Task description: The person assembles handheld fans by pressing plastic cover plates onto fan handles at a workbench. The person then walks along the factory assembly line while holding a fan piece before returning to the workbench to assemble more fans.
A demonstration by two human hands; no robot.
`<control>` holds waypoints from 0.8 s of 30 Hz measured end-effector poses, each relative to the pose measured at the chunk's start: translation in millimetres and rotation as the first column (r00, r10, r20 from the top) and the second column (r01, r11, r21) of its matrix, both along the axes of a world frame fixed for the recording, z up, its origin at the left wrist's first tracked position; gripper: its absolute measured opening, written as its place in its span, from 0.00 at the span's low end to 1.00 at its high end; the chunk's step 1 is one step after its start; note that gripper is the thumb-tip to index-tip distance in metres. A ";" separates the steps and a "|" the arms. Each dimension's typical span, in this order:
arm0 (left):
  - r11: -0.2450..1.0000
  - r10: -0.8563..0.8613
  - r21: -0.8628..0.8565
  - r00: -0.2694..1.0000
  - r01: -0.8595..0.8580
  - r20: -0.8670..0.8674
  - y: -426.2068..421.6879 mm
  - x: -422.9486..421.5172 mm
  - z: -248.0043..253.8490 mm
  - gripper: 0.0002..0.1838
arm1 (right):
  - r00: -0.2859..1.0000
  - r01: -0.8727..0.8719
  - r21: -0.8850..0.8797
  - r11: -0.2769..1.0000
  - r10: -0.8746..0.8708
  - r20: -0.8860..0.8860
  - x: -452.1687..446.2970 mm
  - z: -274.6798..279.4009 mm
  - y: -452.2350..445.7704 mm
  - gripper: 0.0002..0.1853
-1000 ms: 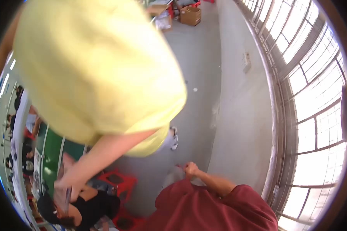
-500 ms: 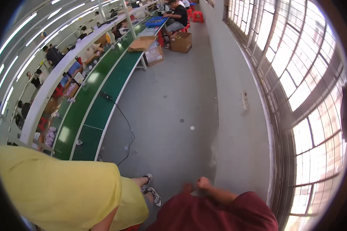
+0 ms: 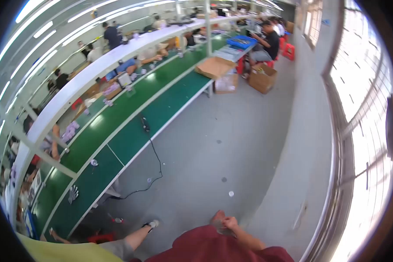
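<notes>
At the bottom of the head view, my two hands are close together in front of my maroon shirt (image 3: 205, 245). My right hand (image 3: 231, 223) has its fingers curled in beside the left. A small greyish thing (image 3: 225, 229) shows below the fingers, too blurred to name. My left hand (image 3: 218, 216) is next to it, its fingers partly hidden and smeared. Both hands are over the grey floor, apart from the bench.
A long green workbench (image 3: 161, 111) runs along the left, bearing a power strip (image 3: 145, 124) and a glove (image 3: 73, 194). Its black cable (image 3: 158, 159) trails over the floor. A person in yellow (image 3: 65, 252) is at lower left. Cardboard box (image 3: 263, 81) ahead; wall (image 3: 308, 174) right.
The view has swung right-to-left, so the bench takes up more of it. The person in yellow has slid down and left in view. My hands remain close together.
</notes>
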State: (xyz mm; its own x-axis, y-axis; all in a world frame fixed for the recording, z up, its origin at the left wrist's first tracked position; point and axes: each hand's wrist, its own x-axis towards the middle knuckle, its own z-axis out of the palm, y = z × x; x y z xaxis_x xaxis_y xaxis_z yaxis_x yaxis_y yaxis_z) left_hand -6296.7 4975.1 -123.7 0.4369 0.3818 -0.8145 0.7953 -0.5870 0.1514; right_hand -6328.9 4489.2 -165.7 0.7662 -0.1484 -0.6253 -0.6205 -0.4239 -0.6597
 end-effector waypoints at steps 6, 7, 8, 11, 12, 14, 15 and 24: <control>0.998 -0.011 -0.055 0.986 0.002 -0.165 -90.0 6.0 3.2 0.09 | 0.966 0.205 -0.006 0.979 -0.203 -0.159 81.9 24.5 -130.9 0.02; 0.997 0.003 -0.074 0.988 -0.015 -0.154 -111.2 17.3 2.0 0.09 | 0.949 0.253 -0.020 0.967 -0.252 -0.188 93.2 24.1 -149.2 0.01; 0.997 -0.008 -0.083 0.987 -0.006 -0.159 -126.6 34.6 0.6 0.09 | 0.954 0.235 -0.004 0.972 -0.232 -0.190 97.7 11.8 -170.7 0.02; 0.994 -0.018 -0.111 0.989 0.002 -0.146 -175.2 93.5 -5.4 0.09 | 0.740 -0.564 -0.399 0.723 0.657 0.144 76.2 -188.0 -308.9 0.08; 0.993 -0.024 -0.118 0.990 0.007 -0.136 -191.3 116.8 -11.7 0.09 | 0.991 -0.133 -0.152 0.979 0.128 -0.042 93.9 -123.1 -295.7 0.08; 0.991 -0.042 -0.132 0.992 0.026 -0.120 -221.2 166.0 -23.0 0.09 | 0.990 0.059 -0.128 0.990 -0.074 -0.117 130.7 -85.7 -303.9 0.07; 0.989 -0.055 -0.140 0.992 0.039 -0.116 -236.2 189.1 -26.3 0.09 | 0.987 0.110 -0.122 0.986 -0.123 -0.107 146.1 -75.9 -314.4 0.07; 0.929 -0.322 -0.217 0.943 0.298 -0.083 -380.4 471.8 -15.0 0.09 | 0.643 0.723 0.277 0.633 -0.763 0.064 256.5 -14.5 -375.6 0.06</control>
